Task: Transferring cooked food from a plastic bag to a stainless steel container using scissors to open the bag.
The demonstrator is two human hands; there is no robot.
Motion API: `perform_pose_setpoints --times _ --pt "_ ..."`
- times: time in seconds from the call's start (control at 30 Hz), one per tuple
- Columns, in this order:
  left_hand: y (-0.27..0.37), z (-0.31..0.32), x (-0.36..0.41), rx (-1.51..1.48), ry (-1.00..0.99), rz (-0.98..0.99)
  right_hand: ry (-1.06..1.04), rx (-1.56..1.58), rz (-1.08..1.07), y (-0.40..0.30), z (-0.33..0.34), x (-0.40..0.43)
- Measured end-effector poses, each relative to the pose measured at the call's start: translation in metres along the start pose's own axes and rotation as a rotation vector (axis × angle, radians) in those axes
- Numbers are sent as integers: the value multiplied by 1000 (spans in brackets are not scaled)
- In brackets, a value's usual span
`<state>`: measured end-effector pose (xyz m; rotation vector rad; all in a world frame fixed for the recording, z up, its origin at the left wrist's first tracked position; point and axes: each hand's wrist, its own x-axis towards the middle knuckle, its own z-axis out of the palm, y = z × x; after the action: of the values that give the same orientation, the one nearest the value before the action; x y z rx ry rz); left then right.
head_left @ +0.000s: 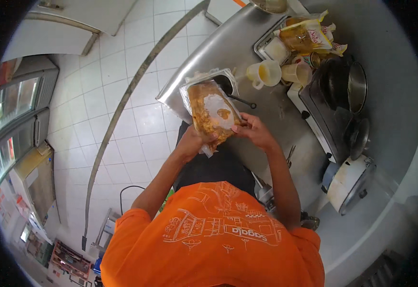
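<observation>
Both of my hands hold a clear plastic bag of brown, crumbly food (201, 102) with a white patch on its face. My left hand (197, 140) grips its lower left corner, fingers curled around the plastic. At the lower right edge, my right hand (252, 130) pinches the bag between thumb and fingers. Behind the bag, a rectangular metal container (233, 80) shows at the counter's edge, partly hidden. A dark-handled utensil (244, 102) sticks out of it to the right. What the container holds is mostly hidden.
The steel counter (266, 107) bears plastic measuring jugs (265, 73), yellow-labelled packets (304, 36), a metal tray (259, 46), a stove (311, 122) with dark pans (333, 84), and a white pot (347, 183). White floor tiles (140, 125) lie to the left.
</observation>
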<state>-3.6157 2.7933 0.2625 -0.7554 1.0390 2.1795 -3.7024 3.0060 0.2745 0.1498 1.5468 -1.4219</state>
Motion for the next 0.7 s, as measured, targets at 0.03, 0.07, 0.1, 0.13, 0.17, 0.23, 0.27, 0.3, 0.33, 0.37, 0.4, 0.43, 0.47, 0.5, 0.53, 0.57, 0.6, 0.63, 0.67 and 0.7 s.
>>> perform_pose_setpoints --times 0.03,0.07,0.1,0.13,0.17,0.23,0.27,0.3,0.33,0.37,0.4,0.43,0.47,0.5,0.53,0.57,0.6,0.63,0.67,0.7 --pt "1 -1 1 -12 -7 -18 10 2 21 0 0 -1" --pt "3 0 2 -40 -68 -9 83 -28 57 -7 5 -3" --pt "5 -1 2 -68 -128 2 155 -60 92 -11 8 -4" --pt "6 -1 3 -78 -132 -9 161 -61 107 -8 9 -4" --pt "6 -2 4 -89 -111 -23 224 -30 105 -4 11 -5" --pt "9 -1 3 -107 -90 -41 288 -4 110 -1 14 -8" --pt "12 1 2 -101 -73 -74 309 29 94 -4 19 -11" --pt "13 2 2 -94 -56 -106 330 62 78 -5 22 -12" --pt "12 2 2 -100 -56 -108 329 59 83 -5 23 -13" --pt "12 2 1 -97 -49 -133 367 76 87 -4 25 -13" --pt "12 2 1 -93 -43 -157 404 92 91 -3 27 -14" --pt "12 4 0 -95 -42 -159 404 92 94 -2 29 -15" --pt "12 6 -1 -94 -47 -144 431 154 58 0 32 -15" --pt "12 8 -1 -92 -53 -129 459 217 21 3 36 -16" --pt "12 10 -1 -91 -53 -133 461 219 23 8 41 -16" --pt "12 11 0 -90 -51 -129 427 167 -23 13 49 -15" --pt "12 12 1 -88 -50 -126 393 116 -68 15 55 -14" --pt "9 11 1 -86 -50 -128 394 118 -67 15 57 -14" --pt "5 9 2 -55 -34 -155 404 146 -5 8 61 -15" --pt "1 8 1 -23 -18 -181 413 174 57 5 64 -16"
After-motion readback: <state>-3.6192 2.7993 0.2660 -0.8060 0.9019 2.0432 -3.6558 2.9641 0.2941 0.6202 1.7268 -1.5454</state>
